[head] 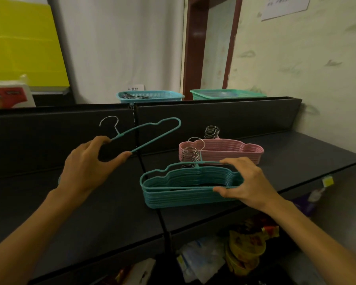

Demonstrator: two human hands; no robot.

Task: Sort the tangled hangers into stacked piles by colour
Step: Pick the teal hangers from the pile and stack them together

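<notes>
Head view | left hand is pinching a loose teal hanger, left of centre | right hand fingers are clasping the teal stack at centre of the bench, pink stack behind | risk: hooks snagging, toppling the pile

The single head-worn camera is looking forward and down from above the person's forearms, which are entering from the bottom corners. It is sitting close over a dark shelf, whose front edge is running diagonally across the lower frame. The left hand and right hand are falling near the middle, well within reach. Farther off, the view is facing a black back panel, with a white wall and a brown door frame above. Wide-angle bending is curving straight edges towards the borders.
</notes>
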